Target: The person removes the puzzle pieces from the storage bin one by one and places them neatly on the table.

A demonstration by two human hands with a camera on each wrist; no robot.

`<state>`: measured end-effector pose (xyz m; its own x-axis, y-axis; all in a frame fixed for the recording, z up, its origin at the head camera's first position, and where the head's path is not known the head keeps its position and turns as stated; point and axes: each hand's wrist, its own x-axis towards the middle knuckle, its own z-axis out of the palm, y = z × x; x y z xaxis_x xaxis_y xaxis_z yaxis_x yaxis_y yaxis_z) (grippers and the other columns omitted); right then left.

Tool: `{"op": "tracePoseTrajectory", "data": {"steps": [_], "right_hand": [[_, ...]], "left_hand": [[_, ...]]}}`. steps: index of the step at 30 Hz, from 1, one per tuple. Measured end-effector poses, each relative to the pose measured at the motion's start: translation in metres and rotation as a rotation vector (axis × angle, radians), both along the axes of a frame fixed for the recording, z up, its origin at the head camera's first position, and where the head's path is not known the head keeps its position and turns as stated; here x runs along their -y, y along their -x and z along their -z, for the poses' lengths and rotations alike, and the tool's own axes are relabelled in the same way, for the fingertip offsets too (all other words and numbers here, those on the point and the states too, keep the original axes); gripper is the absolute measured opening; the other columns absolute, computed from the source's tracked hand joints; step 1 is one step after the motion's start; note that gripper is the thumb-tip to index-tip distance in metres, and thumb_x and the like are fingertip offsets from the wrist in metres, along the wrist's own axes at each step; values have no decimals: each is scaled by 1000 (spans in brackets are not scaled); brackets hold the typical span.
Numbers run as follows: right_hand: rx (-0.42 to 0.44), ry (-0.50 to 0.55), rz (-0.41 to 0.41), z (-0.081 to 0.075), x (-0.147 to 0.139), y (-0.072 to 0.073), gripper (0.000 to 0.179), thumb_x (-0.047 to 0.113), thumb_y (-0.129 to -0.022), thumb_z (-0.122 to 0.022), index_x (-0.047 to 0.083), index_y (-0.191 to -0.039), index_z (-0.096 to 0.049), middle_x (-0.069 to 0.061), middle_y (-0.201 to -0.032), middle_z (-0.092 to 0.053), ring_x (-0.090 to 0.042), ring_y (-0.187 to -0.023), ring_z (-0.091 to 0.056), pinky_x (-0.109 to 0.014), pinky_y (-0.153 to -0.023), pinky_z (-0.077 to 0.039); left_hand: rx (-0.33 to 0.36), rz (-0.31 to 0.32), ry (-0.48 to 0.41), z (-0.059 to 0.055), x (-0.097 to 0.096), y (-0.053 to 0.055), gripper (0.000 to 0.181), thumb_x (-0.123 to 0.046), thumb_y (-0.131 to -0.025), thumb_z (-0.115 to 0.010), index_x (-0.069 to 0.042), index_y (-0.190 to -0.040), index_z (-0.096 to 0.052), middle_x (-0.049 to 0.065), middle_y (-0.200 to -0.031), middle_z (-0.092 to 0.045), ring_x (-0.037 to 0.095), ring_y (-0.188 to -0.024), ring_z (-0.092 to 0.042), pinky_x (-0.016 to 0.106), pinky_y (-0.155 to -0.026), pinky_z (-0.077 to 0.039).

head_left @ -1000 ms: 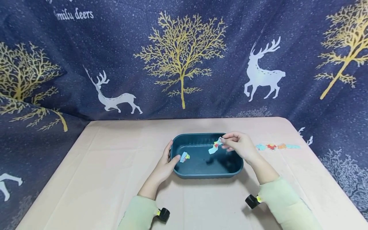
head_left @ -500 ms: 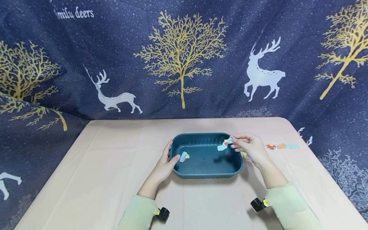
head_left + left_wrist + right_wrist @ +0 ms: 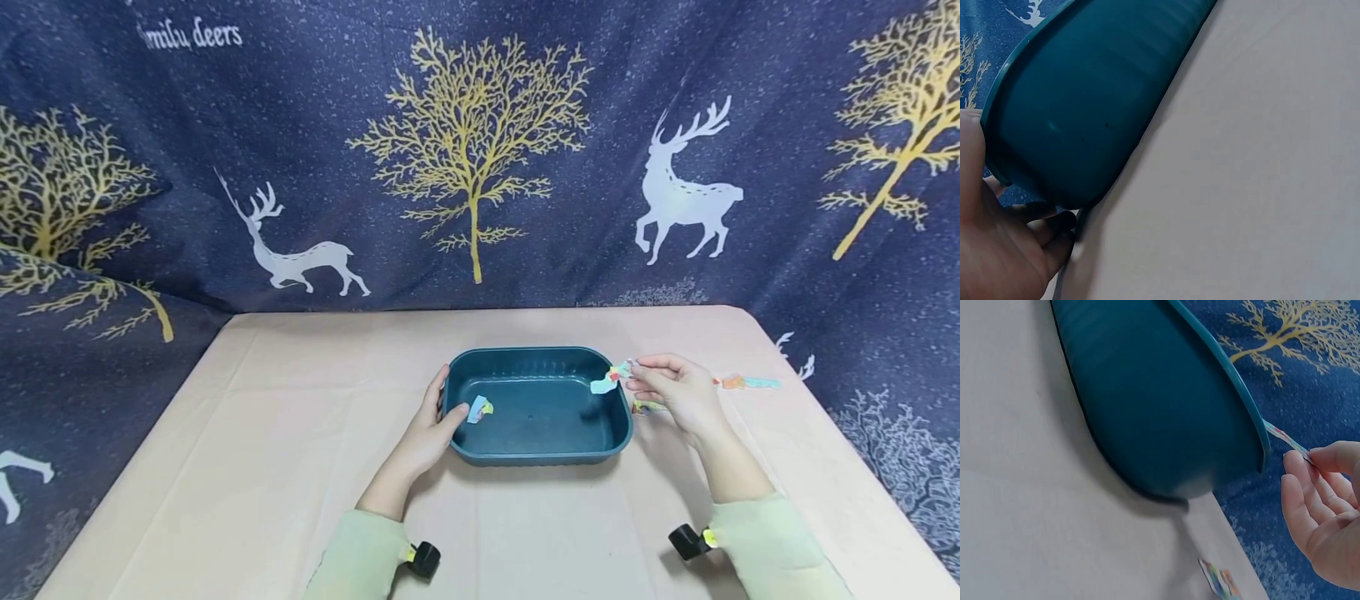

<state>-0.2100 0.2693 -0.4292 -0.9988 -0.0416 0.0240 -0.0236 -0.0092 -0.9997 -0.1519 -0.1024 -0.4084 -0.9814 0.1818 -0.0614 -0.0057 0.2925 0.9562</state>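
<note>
A dark teal plastic tub (image 3: 532, 417) stands on the table. My left hand (image 3: 431, 429) grips its left end, thumb over the rim and fingers outside; the left wrist view shows the fingers (image 3: 1054, 240) around the tub's end wall. Inside, near that thumb, lies a small light-blue and yellow paper cutout (image 3: 480, 409). My right hand (image 3: 678, 396) pinches one end of a colourful paper cutout (image 3: 604, 384) between thumb and fingertips. This cutout hangs over the tub's right rim, its light-blue end above the inside. In the right wrist view it appears edge-on as a thin strip (image 3: 1286, 437).
Right of the tub, partly behind my right hand, lies a yellowish cutout (image 3: 647, 407). Farther right is an orange and light-blue cutout (image 3: 750, 382). A pale cloth covers the table (image 3: 300, 467), and a dark blue curtain (image 3: 420, 275) with deer and trees hangs behind.
My right hand has moved right with the pinched cutout, from over the tub's interior to its right rim, now covering some cutouts on the table. My left hand and the tub stay put.
</note>
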Motion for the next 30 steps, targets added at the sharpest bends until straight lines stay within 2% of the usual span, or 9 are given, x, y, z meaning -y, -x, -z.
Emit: {"op": "tracePoseTrajectory", "data": {"steps": [2, 6, 12, 16, 19, 24, 27, 30], "right_hand": [[3, 16, 15, 1, -5, -1, 33, 23, -79, -68, 3, -104, -59, -5, -86, -69, -19, -76, -68, -31, -67, -53], [11, 72, 23, -14, -5, -13, 29, 16, -80, -67, 0, -103, -57, -5, -85, -69, -18, -76, -68, -31, -67, -53], [67, 57, 81, -27, -8, -23, 17, 15, -80, -67, 10, -96, -62, 2, -83, -70, -13, -75, -67, -29, -69, -52], [61, 109, 105, -32, -9, -28, 16, 10, -80, -66, 6, -94, -62, -1, -81, -70, -13, -72, -67, -27, -67, -52], [65, 124, 110, -32, -13, -28, 17, 11, -80, -67, 6, -95, -61, -1, -80, -70, -13, -71, -67, -25, -66, -53], [97, 136, 156, -18, -29, -22, 18, 15, -78, -70, 10, -94, -63, 0, -81, -70, -13, -72, -67, -26, -67, -53], [63, 184, 162, -16, -34, -22, 18, 12, -77, -70, 7, -93, -64, -3, -81, -69, -15, -71, -67, -28, -66, -53], [25, 227, 158, -22, -34, -27, 15, 8, -78, -68, 5, -92, -63, -5, -80, -69, -16, -70, -67, -29, -65, -53]], "left_hand": [[2, 1, 2, 0, 0, 0, 65, -27, -94, -46, -20, -145, -6, 12, -149, -12, 30, -136, -14, 50, -104, -21], [10, 4, 5, -1, -1, 0, 66, -28, -94, -46, -20, -145, -6, 11, -150, -11, 30, -136, -13, 51, -104, -21], [18, -5, 6, -2, 0, 0, 65, -27, -94, -46, -22, -145, -7, 9, -150, -10, 30, -136, -13, 50, -105, -20], [15, 0, 1, -1, 0, 0, 65, -27, -94, -46, -21, -145, -7, 9, -150, -9, 30, -136, -12, 49, -106, -19], [13, -1, 6, -1, 0, 0, 65, -27, -93, -47, -21, -145, -7, 10, -150, -10, 30, -136, -12, 49, -106, -19], [18, -1, 9, 0, -1, 0, 65, -27, -94, -46, -22, -145, -7, 10, -150, -10, 30, -136, -12, 50, -105, -19], [19, -1, 7, 0, -1, 1, 65, -25, -94, -46, -22, -145, -6, 10, -150, -9, 31, -136, -12, 50, -105, -19], [13, 0, 11, 1, -1, 1, 64, -22, -94, -45, -20, -145, -6, 12, -150, -10, 32, -136, -12, 52, -104, -19]]}}
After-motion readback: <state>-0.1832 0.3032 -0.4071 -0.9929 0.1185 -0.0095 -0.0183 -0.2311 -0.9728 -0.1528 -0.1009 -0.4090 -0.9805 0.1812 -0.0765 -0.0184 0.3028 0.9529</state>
